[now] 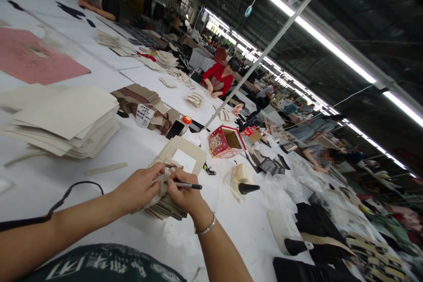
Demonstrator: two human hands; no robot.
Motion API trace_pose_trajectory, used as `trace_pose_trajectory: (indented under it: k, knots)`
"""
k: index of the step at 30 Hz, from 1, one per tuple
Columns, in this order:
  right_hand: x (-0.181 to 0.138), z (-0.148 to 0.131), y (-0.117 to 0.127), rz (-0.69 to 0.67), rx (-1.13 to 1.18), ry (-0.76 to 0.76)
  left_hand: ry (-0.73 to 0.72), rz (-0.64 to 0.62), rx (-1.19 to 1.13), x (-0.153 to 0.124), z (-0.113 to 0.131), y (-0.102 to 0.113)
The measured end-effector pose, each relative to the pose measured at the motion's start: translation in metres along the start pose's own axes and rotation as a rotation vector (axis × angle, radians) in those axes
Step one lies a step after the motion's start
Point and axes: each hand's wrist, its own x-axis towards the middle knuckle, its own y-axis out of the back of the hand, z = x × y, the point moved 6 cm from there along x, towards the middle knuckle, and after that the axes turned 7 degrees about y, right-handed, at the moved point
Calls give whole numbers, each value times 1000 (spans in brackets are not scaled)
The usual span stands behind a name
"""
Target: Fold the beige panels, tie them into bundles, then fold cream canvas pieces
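Note:
My right hand (187, 196) is closed around a pen (189, 185), its dark end pointing right. My left hand (142, 188) pinches a crumpled piece of beige cloth (165, 171), and the fingers of both hands meet at it. Under the hands sits a stack of beige fabric pieces (168, 213). Just beyond lies a beige panel with rounded corners (194, 152), with a white paper (181, 159) on it. The pen's tip is hidden by my fingers.
A tall stack of cream panels (66, 119) stands left, near a pink sheet (36, 57). Beyond are brown fabric pieces (140, 94), a phone (176, 129) and a red box (224, 143). A black-handled tool (247, 188) lies right. Across the table sits a person in red (218, 77).

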Motion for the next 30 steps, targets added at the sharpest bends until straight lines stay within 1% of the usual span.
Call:
trace_pose_trajectory:
  k: [5, 11, 15, 18, 23, 27, 30]
  knots:
    - [-1, 1, 4, 74, -10, 2, -33, -1, 17, 1, -3, -2]
    - [-2, 3, -2, 22, -44, -9, 12, -17, 34, 2, -4, -2]
    - [-2, 3, -2, 40, -88, -12, 8, -20, 31, 2, -2, 0]
    - [-2, 2, -2, 42, -80, 7, 27, -23, 51, 1, -1, 1]
    - [-6, 3, 2, 132, -125, 19, 36, -20, 49, 0, 2, 3]
    - [-6, 3, -1, 117, -177, -7, 16, -29, 48, 1, 4, 3]
    - [-4, 2, -2, 102, -151, 0, 11, -28, 50, 0, 3, 3]
